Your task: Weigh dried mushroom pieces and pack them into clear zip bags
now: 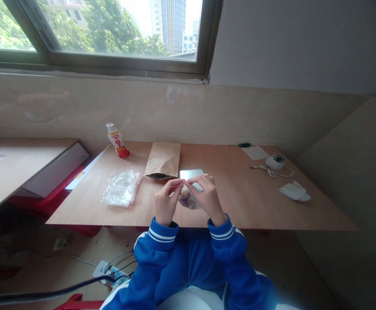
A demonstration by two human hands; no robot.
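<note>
My left hand and my right hand rise from blue sleeves at the table's near edge, their fingertips meeting close together. Just below them lies a small crumpled clear packet with brownish contents, partly hidden by my fingers. Whether the fingertips pinch its edge or something thin, I cannot tell. Behind my hands is a flat silver slab, perhaps a phone. A kraft paper bag with a dark lower end lies to the left of it, and a crumpled clear plastic bag lies further left.
On the wooden table stand a bottle with a red label, a white round device with a cable, a white cloth, a paper sheet and a green marker. A second desk sits left; a wall backs the table.
</note>
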